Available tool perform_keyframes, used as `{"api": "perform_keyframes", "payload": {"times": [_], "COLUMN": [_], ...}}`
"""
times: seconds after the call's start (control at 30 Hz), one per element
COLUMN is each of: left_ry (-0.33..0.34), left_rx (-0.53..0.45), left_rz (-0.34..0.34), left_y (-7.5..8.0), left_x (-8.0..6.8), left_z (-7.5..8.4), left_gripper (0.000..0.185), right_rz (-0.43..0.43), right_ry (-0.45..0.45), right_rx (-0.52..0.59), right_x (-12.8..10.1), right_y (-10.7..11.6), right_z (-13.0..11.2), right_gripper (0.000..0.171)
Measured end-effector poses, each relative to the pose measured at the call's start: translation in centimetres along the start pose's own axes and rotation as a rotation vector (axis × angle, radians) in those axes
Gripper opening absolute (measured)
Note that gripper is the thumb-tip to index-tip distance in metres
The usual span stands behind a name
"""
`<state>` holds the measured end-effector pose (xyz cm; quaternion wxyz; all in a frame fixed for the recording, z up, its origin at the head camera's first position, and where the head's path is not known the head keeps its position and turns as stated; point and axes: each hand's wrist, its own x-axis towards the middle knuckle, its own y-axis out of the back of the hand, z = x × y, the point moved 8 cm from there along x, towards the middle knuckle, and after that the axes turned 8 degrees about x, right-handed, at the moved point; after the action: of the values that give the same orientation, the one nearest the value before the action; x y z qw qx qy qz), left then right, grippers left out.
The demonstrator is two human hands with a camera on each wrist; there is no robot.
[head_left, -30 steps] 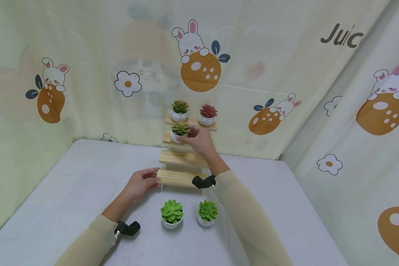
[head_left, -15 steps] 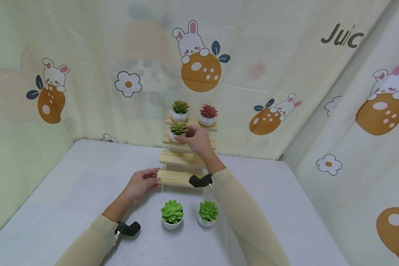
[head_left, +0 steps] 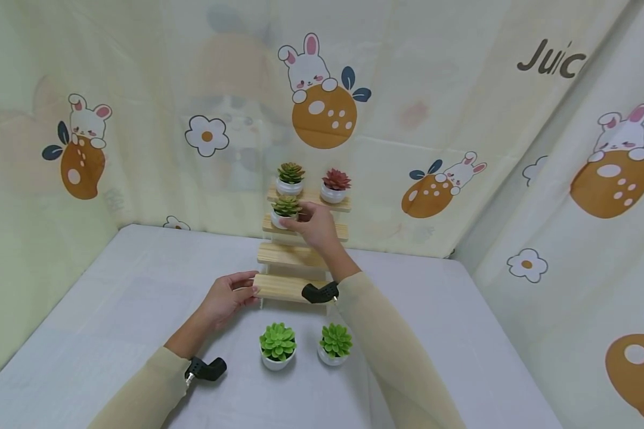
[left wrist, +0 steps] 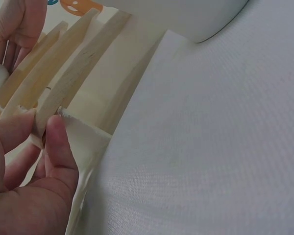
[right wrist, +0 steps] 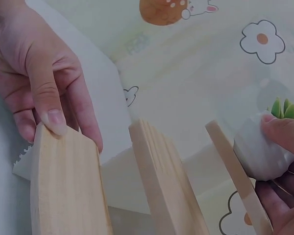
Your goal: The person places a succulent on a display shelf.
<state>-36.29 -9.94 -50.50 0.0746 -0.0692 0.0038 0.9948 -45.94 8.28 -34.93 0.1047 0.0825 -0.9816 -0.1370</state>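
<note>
On the wooden step shelf (head_left: 300, 250) standing at the back of the white table (head_left: 86, 333), the right hand (head_left: 315, 225) is gripping a small potted plant (head_left: 285, 210), with its fingers (right wrist: 284, 132) curled round the white pot on the left end of the second step from the top. The left hand (head_left: 226, 298) is holding the left end of the lowest step, with thumb and fingers (left wrist: 59, 147) pinching the board edge. On the top step, directly above the gripped pot, a green-brown plant (head_left: 290, 177) and a red plant (head_left: 335, 184) are standing side by side. In front of the shelf, two bright green plants (head_left: 277, 345) (head_left: 335, 343) are standing on the table, near each other and apart from both hands.
</note>
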Motion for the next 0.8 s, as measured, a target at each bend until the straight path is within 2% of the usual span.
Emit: {"api": "perform_keyframes", "payload": {"times": [0.27, 0.4, 0.6, 0.8], "left_ry": [0.008, 0.013, 0.026, 0.043], "left_rx": [0.000, 0.000, 0.005, 0.014], "left_rz": [0.005, 0.004, 0.013, 0.024], "left_y": [0.0, 0.0, 0.1, 0.3], "left_x": [-0.2, -0.2, 0.0, 0.1], "left_z": [0.1, 0.1, -0.1, -0.3], "left_gripper": [0.050, 0.051, 0.050, 0.050], "right_rz": [-0.013, -0.001, 0.051, 0.080], "right_ry": [0.032, 0.032, 0.000, 0.006], "right_rx": [-0.008, -0.003, 0.083, 0.162], "right_x": [0.0, -0.2, -1.3, -2.6], "right_y": [-0.2, 0.0, 1.1, 2.4], "right_z": [-0.1, 0.1, -0.1, -0.2], "right_gripper": [0.041, 0.044, 0.055, 0.055]}}
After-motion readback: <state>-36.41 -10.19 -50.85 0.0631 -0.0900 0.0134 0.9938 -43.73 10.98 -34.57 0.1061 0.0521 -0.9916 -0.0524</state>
